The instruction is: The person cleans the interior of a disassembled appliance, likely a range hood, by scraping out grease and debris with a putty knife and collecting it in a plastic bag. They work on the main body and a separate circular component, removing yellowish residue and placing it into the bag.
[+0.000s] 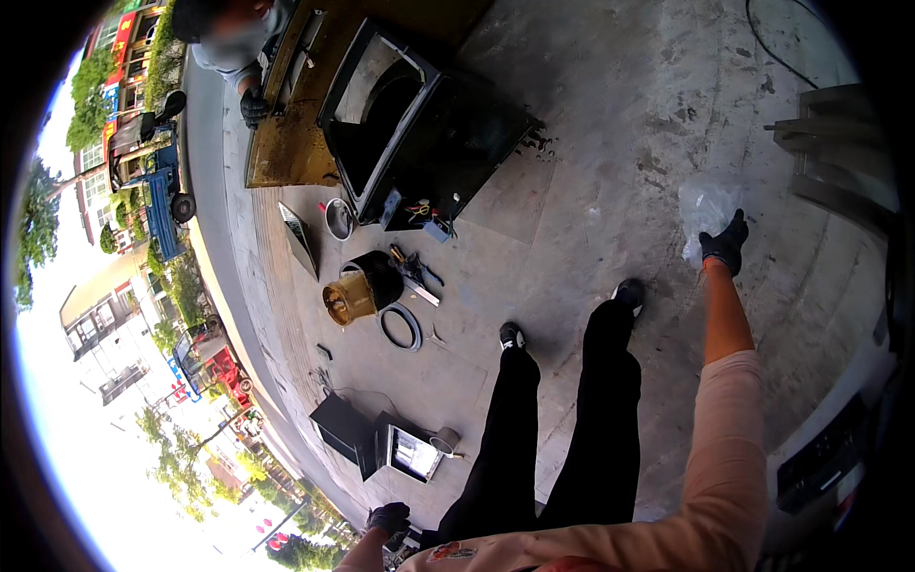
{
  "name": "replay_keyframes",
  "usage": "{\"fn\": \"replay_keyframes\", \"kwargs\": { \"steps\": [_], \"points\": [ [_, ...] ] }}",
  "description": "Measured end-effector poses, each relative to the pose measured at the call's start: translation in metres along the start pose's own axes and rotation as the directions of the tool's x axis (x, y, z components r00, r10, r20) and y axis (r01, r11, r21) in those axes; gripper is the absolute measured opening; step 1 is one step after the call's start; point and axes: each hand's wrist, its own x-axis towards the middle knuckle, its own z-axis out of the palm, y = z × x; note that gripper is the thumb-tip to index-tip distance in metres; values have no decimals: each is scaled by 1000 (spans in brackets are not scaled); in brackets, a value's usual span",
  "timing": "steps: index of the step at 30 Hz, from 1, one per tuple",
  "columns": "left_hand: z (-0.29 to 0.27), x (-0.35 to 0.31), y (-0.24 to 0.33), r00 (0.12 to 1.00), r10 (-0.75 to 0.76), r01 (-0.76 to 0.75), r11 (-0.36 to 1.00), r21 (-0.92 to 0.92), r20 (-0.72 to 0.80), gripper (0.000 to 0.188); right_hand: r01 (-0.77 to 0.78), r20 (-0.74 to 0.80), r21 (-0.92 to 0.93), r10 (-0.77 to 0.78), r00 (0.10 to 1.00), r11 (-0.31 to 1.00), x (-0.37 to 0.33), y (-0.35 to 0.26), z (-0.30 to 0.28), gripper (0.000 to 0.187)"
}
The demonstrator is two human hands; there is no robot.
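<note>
Out to my right, my right hand (pixel 726 244), in a dark glove, grips a crumpled clear plastic bag (pixel 707 210) above the concrete. The thumb and fingers close on the bag's near edge. Low at my left side, beside my hip, is my left hand (pixel 389 518), also gloved. Its fingers look curled, and whatever may be in them is hidden. Nearest to that hand on the ground are an open black case with a bright panel (pixel 414 454) and a small metal cup (pixel 445 439).
A large dark metal cabinet (pixel 457 143) lies ahead, with a co-worker's gloved hand (pixel 254 107) at a brown panel (pixel 295 153). Around it are a brown and black cylinder (pixel 351 297), a grey ring (pixel 399 327), pliers (pixel 419 267) and a toolbox (pixel 410 212). Slatted furniture (pixel 839 157) stands right.
</note>
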Motion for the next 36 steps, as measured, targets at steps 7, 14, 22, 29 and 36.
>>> {"fn": "replay_keyframes", "kwargs": {
  "steps": [7,14,22,29,36],
  "points": [
    [19,11,-14,999,0,-2,999,-42,-44,42,-88,270,395,-23,963,914,17,46,39,44],
    [-23,72,-33,892,452,-300,599,742,-5,36,273,213,320,-350,912,907,-172,1,-19,26],
    [-23,199,-16,703,533,-710,480,-516,-471,39,192,235,720,-494,837,667,-430,-67,-63,31],
    [34,238,-334,851,294,-519,606,-603,-436,43,84,358,686,-436,826,722,-693,-137,-50,27],
    [112,187,-535,955,-187,-212,109,-971,-230,48,352,211,659,-612,762,665,-923,-206,-32,19]
  ]
}}
